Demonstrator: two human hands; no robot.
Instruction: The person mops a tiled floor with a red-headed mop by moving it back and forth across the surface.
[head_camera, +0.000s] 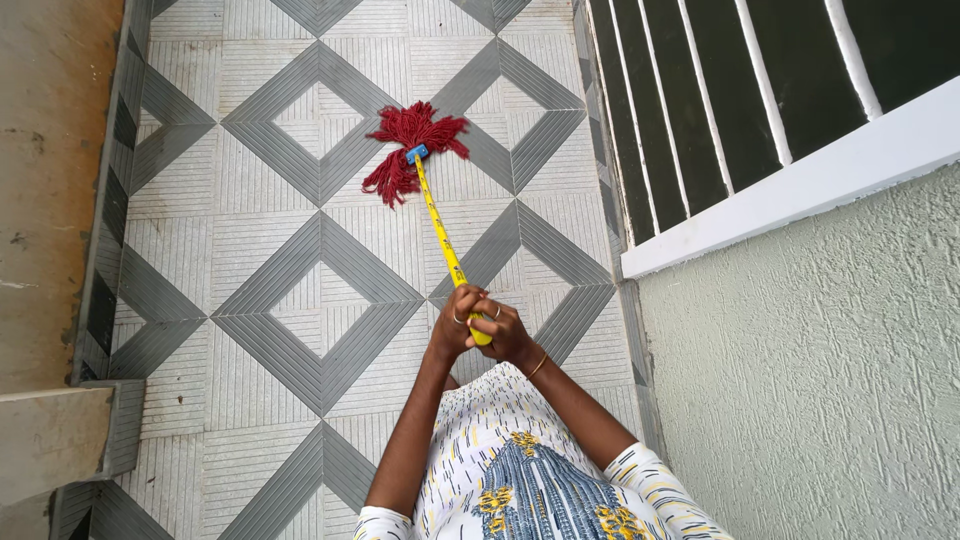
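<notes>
Both my hands grip the near end of a yellow mop handle (441, 231) in front of my chest. My left hand (455, 322) wraps it from the left, and my right hand (503, 331) closes over it from the right, the two touching. The handle slants up and away to a small blue collar (417, 153) and a red string mop head (411, 145) spread flat on the tiled floor (260, 290). A ring shows on each hand and a thin bangle on my right wrist.
The floor has grey and white diamond-pattern tiles. A textured pale green wall (800, 380) runs along the right with a white sill (800, 185) and a barred dark window (720, 90) above it. A concrete ledge (50, 180) borders the left side.
</notes>
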